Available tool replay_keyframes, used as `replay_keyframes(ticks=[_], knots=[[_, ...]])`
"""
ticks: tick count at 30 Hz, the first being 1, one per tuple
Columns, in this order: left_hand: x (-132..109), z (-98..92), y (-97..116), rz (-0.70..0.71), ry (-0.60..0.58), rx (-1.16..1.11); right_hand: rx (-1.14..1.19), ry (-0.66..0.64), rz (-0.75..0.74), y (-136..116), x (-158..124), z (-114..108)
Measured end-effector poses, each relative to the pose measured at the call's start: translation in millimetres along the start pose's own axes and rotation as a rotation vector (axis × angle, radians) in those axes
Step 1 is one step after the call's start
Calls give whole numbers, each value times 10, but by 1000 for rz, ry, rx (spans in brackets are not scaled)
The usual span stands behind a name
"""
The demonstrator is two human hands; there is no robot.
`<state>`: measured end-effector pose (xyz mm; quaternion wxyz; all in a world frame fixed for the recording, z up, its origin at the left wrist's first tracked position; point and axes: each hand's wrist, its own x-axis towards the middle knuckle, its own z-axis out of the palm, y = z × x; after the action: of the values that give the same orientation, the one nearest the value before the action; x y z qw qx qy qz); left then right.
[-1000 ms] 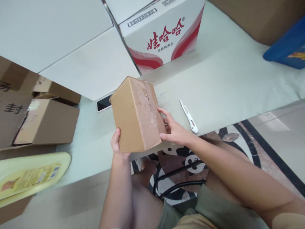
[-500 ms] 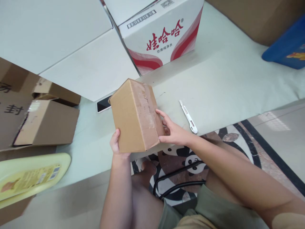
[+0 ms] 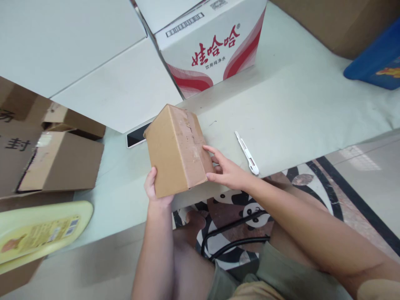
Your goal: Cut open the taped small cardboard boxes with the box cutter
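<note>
I hold a small brown cardboard box (image 3: pixel 176 150) tilted above the near edge of a pale mat (image 3: pixel 290 112). A taped seam with torn paper runs along its upper right face. My left hand (image 3: pixel 153 189) grips the box's lower left corner from beneath, thumb up on the front face. My right hand (image 3: pixel 226 171) presses against the right side, fingers curled round the lower right edge. A white utility knife (image 3: pixel 247 153) lies on the mat just right of my right hand.
A white water carton with red lettering (image 3: pixel 209 41) stands behind. A dark phone (image 3: pixel 136 135) lies behind the box. Brown cartons (image 3: pixel 59 162) sit at left, a yellow-green tray (image 3: pixel 40 233) at lower left, a blue bin (image 3: pixel 375 62) at far right. Panda-patterned floor mat under my knees.
The box has tipped a little further, its near bottom edge rising and swinging slightly left. Both hands keep their hold.
</note>
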<state>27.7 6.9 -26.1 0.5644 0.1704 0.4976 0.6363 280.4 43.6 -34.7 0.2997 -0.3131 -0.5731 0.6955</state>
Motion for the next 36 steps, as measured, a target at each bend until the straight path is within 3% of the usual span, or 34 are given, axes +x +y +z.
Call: replay_keyframes(ticks=[16, 25, 36], knots=[[-24, 60, 30, -50, 8, -23, -99, 46, 37, 3, 10, 21], [16, -57, 75, 3, 20, 16, -181, 36, 80, -51, 18, 37], [-25, 56, 85, -7, 40, -10, -175, 50, 90, -39, 22, 34]])
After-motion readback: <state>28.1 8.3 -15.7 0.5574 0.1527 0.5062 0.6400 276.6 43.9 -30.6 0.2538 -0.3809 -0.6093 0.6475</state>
